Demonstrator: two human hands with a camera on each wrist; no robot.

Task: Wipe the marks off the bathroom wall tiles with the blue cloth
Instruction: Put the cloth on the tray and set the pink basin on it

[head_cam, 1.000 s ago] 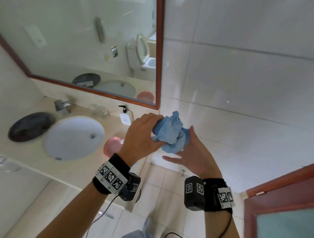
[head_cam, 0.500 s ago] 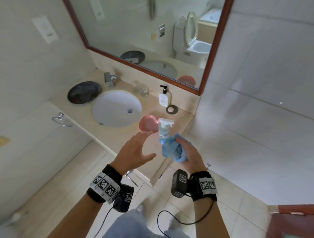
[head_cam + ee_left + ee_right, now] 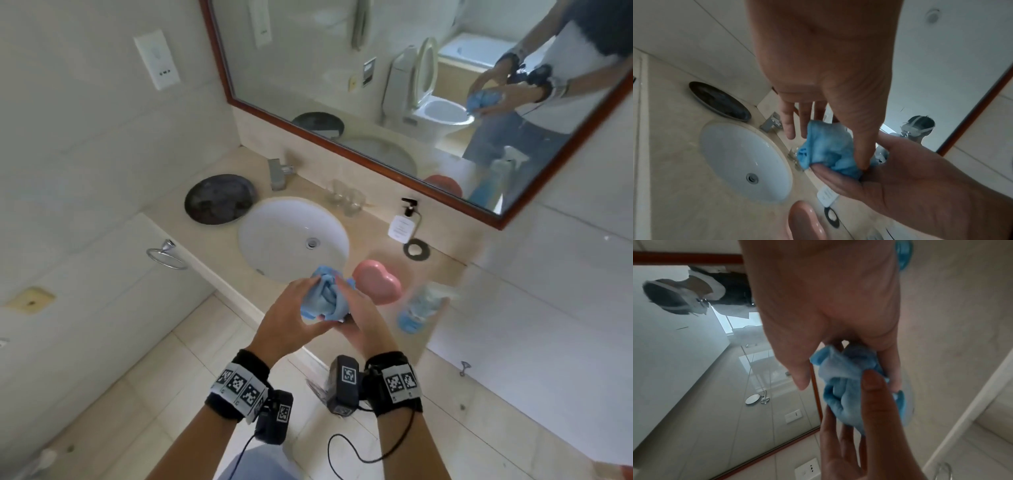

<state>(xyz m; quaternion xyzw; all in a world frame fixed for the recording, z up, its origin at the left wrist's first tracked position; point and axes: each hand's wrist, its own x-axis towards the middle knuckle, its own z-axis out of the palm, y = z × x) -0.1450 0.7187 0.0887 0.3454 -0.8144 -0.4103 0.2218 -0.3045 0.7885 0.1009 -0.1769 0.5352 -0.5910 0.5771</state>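
Note:
The blue cloth [image 3: 323, 299] is bunched into a ball between both hands, in the air over the front edge of the vanity counter [image 3: 212, 236]. My left hand [image 3: 306, 291] pinches it from the left; in the left wrist view its thumb [image 3: 861, 151] presses on the blue cloth [image 3: 824, 149] while the other fingers [image 3: 789, 126] stay fairly straight. My right hand [image 3: 347, 296] cradles it from the right with fingers curled under it, and its thumb [image 3: 800, 376] stands free of the cloth [image 3: 844, 395]. The pale glossy wall tiles [image 3: 565, 308] lie to the right.
A blurred spray bottle [image 3: 419, 308] and a pink dish [image 3: 376, 281] stand on the counter just right of my hands. Behind them are the white basin [image 3: 274, 233], a dark plate [image 3: 219, 198], a soap dispenser [image 3: 404, 222] and the framed mirror [image 3: 376, 85].
Half a second ago my right hand held the cloth alone and my left hand was spread apart from it. Now my left hand has taken hold too, and my view has swung left.

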